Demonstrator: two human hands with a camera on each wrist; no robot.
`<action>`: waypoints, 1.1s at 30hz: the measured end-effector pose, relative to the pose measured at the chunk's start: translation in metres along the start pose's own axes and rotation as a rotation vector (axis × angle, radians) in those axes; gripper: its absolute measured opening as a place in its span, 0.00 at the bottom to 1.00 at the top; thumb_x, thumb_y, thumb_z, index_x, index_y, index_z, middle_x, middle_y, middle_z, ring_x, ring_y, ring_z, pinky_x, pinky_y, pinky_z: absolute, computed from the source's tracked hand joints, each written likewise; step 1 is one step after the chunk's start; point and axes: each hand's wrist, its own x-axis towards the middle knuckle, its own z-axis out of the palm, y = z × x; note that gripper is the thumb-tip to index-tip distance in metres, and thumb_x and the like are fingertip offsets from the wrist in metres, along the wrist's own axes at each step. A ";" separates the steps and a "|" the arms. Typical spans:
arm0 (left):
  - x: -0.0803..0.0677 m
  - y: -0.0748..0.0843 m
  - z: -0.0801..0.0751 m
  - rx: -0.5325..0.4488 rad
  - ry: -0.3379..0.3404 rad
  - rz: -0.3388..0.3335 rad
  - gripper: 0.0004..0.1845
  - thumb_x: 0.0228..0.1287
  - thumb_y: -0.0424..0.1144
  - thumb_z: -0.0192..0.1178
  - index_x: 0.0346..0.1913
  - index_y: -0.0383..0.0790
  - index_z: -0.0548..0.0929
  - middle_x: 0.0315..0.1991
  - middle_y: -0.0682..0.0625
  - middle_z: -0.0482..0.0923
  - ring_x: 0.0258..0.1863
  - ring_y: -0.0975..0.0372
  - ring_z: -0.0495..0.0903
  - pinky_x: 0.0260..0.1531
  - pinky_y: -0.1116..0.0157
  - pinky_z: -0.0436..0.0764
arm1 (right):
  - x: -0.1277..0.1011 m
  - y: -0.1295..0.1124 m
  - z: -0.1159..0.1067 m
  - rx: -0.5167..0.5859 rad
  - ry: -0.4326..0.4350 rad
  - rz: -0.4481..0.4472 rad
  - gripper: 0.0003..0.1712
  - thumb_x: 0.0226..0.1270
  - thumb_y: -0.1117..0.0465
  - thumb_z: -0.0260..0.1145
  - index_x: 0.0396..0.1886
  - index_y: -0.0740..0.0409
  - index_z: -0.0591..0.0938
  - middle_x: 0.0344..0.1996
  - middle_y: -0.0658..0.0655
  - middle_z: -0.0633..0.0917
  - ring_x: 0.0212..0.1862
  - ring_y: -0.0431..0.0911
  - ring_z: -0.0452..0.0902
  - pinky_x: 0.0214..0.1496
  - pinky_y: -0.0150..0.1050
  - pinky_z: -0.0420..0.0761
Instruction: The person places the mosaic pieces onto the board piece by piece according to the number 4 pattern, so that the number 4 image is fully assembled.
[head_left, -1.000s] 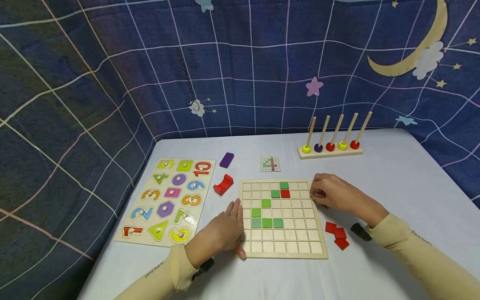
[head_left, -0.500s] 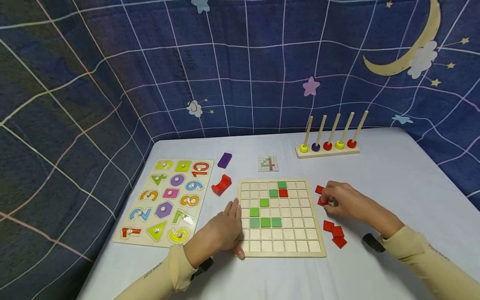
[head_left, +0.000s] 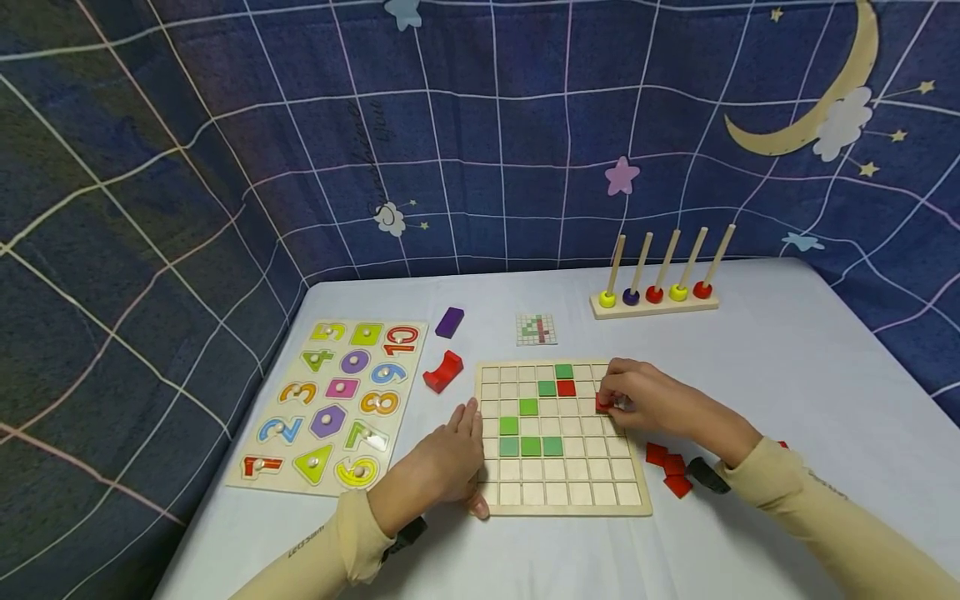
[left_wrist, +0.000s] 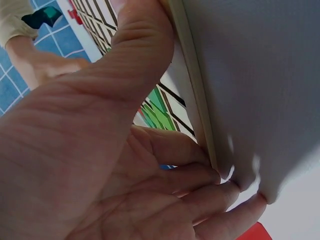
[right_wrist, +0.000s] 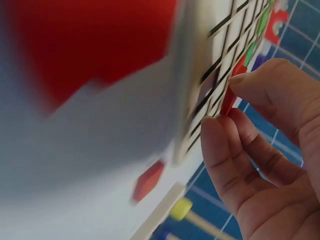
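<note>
A wooden grid board (head_left: 582,471) lies on the white table with several green tiles (head_left: 530,447) and one red tile (head_left: 566,388) in its squares. My left hand (head_left: 447,457) rests along the board's left edge, fingers straight, thumb by the near left corner. In the left wrist view, those fingertips touch the table beside the edge. Over the board's right side, my right hand (head_left: 656,406) pinches a red square tile (right_wrist: 229,100) between thumb and fingertips. Several loose red tiles (head_left: 675,465) lie right of the board, below the right wrist. Another red tile (right_wrist: 148,182) shows in the right wrist view.
Behind the board lies a small pattern card (head_left: 536,329). A number and shape puzzle (head_left: 343,387) is at left, near a red arch block (head_left: 443,372) and a purple block (head_left: 450,322). A peg stand (head_left: 654,307) with coloured beads stands at the back right.
My right hand went to loose red tiles right of the board, then moved left over the board with one pinched. The left hand has kept its place.
</note>
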 end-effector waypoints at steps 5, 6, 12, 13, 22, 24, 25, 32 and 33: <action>0.001 0.000 -0.001 -0.027 -0.008 -0.005 0.69 0.45 0.65 0.80 0.82 0.27 0.60 0.86 0.34 0.54 0.85 0.46 0.60 0.77 0.53 0.76 | 0.019 -0.011 0.008 0.009 -0.037 -0.047 0.08 0.64 0.72 0.74 0.34 0.55 0.87 0.33 0.51 0.81 0.36 0.41 0.73 0.36 0.30 0.76; 0.001 0.000 -0.001 -0.037 -0.009 -0.007 0.69 0.45 0.65 0.80 0.82 0.27 0.60 0.86 0.34 0.54 0.86 0.46 0.60 0.77 0.53 0.75 | 0.022 -0.013 0.010 0.006 -0.039 -0.055 0.08 0.65 0.72 0.74 0.34 0.55 0.87 0.33 0.52 0.81 0.35 0.41 0.72 0.36 0.30 0.75; 0.001 0.001 -0.002 -0.029 -0.022 -0.008 0.70 0.45 0.66 0.79 0.83 0.28 0.59 0.87 0.35 0.53 0.86 0.47 0.59 0.78 0.53 0.74 | 0.035 -0.017 0.019 -0.006 -0.041 -0.092 0.08 0.66 0.72 0.75 0.32 0.57 0.87 0.31 0.53 0.80 0.34 0.41 0.71 0.35 0.29 0.73; 0.000 0.001 -0.002 -0.021 -0.021 -0.008 0.69 0.47 0.65 0.79 0.83 0.28 0.59 0.87 0.35 0.53 0.86 0.47 0.59 0.78 0.54 0.74 | 0.037 -0.017 0.021 -0.005 -0.038 -0.096 0.08 0.66 0.72 0.75 0.31 0.57 0.87 0.30 0.52 0.81 0.34 0.41 0.71 0.35 0.29 0.74; -0.001 0.000 -0.001 -0.008 -0.011 -0.012 0.68 0.46 0.66 0.79 0.83 0.28 0.60 0.86 0.35 0.55 0.86 0.47 0.60 0.76 0.54 0.77 | 0.041 -0.018 0.023 -0.054 0.001 -0.116 0.08 0.65 0.70 0.78 0.29 0.56 0.88 0.29 0.50 0.82 0.34 0.39 0.71 0.41 0.36 0.74; -0.001 0.000 -0.001 -0.013 -0.012 -0.013 0.68 0.47 0.66 0.79 0.83 0.28 0.60 0.86 0.35 0.55 0.86 0.47 0.60 0.76 0.53 0.76 | 0.041 -0.018 0.023 -0.058 -0.004 -0.125 0.08 0.65 0.70 0.78 0.29 0.56 0.88 0.29 0.50 0.83 0.34 0.40 0.71 0.40 0.34 0.75; -0.001 -0.001 -0.001 -0.017 -0.012 -0.014 0.69 0.47 0.66 0.79 0.83 0.28 0.60 0.86 0.35 0.55 0.86 0.47 0.60 0.76 0.53 0.76 | 0.040 -0.018 0.023 -0.055 -0.007 -0.128 0.07 0.65 0.70 0.78 0.30 0.56 0.89 0.30 0.51 0.83 0.34 0.40 0.72 0.39 0.34 0.75; 0.000 0.000 -0.001 -0.038 -0.015 -0.010 0.66 0.49 0.63 0.79 0.83 0.27 0.60 0.86 0.35 0.54 0.86 0.46 0.60 0.77 0.53 0.75 | 0.032 -0.017 0.012 0.019 0.001 -0.061 0.06 0.66 0.72 0.75 0.35 0.57 0.91 0.34 0.51 0.85 0.36 0.41 0.76 0.39 0.32 0.81; 0.000 0.000 -0.001 -0.037 -0.014 -0.010 0.66 0.49 0.63 0.79 0.83 0.27 0.59 0.86 0.35 0.54 0.86 0.46 0.60 0.77 0.53 0.75 | 0.030 -0.016 0.009 0.026 0.008 -0.039 0.06 0.66 0.71 0.76 0.36 0.57 0.91 0.34 0.51 0.85 0.35 0.41 0.76 0.38 0.32 0.80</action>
